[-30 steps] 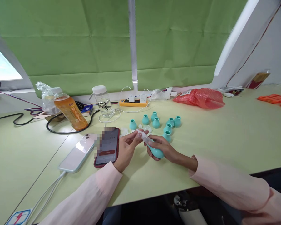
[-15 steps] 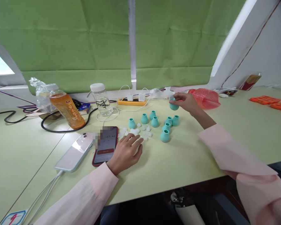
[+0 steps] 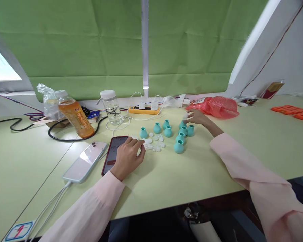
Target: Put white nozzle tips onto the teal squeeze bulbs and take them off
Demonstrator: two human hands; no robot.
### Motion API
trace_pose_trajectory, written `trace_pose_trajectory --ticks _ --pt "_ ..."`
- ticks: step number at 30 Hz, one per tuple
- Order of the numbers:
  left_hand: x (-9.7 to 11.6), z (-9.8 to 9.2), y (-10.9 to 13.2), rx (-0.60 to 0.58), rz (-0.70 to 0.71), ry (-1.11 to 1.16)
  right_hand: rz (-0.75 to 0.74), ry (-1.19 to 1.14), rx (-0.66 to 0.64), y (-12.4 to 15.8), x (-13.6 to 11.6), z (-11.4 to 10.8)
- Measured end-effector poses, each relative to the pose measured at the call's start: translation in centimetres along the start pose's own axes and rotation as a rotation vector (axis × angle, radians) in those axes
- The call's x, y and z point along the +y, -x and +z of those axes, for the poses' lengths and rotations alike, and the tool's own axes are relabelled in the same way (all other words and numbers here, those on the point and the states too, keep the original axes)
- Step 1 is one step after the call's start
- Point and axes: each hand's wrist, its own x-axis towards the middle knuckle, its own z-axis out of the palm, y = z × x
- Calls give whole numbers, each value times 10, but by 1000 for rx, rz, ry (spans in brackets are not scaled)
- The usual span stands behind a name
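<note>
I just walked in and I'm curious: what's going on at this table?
Someone is handling small teal bulbs with bare hands. The right hand has its fingers at the white top of one bulb, at the back of the right-hand group. Eight others stand open-mouthed, with no white top showing. The left hand is beside the scattered white pieces, partly covering a phone; whether it touches either is hard to tell.
</note>
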Motion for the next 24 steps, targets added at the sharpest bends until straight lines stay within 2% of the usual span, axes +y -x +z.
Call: trace_pose_trajectory --ticks 3,4,5,6,8,9,12,14,19,24 --pt "1 0 -1 -64 -50 -40 -138 52 267 24 -29 -2" --pt "1 0 -1 -77 -60 -49 -302 74 426 37 -41 1" --pt "1 -1 -1 -88 -67 -56 -463 90 490 52 -53 8" --pt "1 -1 -1 -95 -71 -60 -603 104 440 67 -63 17" --pt "1 -1 -1 -98 -75 -62 -822 195 131 97 -80 40" --pt "0 0 -1 -95 -79 -60 -868 279 0 109 -84 53" --pt "-2 3 -1 -95 -91 -56 -808 479 -148 129 -87 86" --pt "-3 6 -1 -126 -53 -46 -765 549 -192 131 -84 98" --pt "-1 15 3 -246 118 -70 -726 568 -242 128 -79 99" --pt "0 18 7 -317 93 -177 -667 294 -231 134 -77 96"
